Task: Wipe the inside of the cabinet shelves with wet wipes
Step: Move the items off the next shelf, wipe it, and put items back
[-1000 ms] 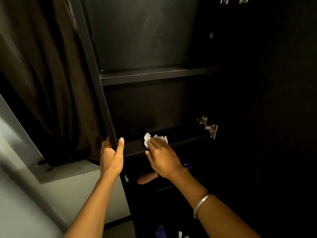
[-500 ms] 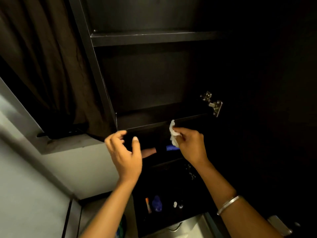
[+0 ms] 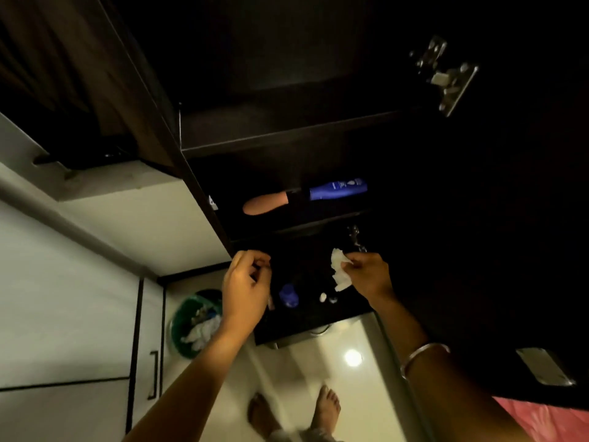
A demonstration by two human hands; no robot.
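Dark cabinet [image 3: 204, 199] interior; crumpled wet wipe [image 3: 339, 273] pinched in right-hand fingers [image 3: 350, 262].

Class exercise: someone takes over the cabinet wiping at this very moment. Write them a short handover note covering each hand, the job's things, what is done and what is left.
Right hand pinches the crumpled wet wipe in front of the lower shelves. Left hand is curled, holding nothing, near the cabinet's side panel. Shelf with the blue bottle and the bottom shelf with small items still hold things. Which shelves are already wiped cannot be told from this picture; check, then continue downward.
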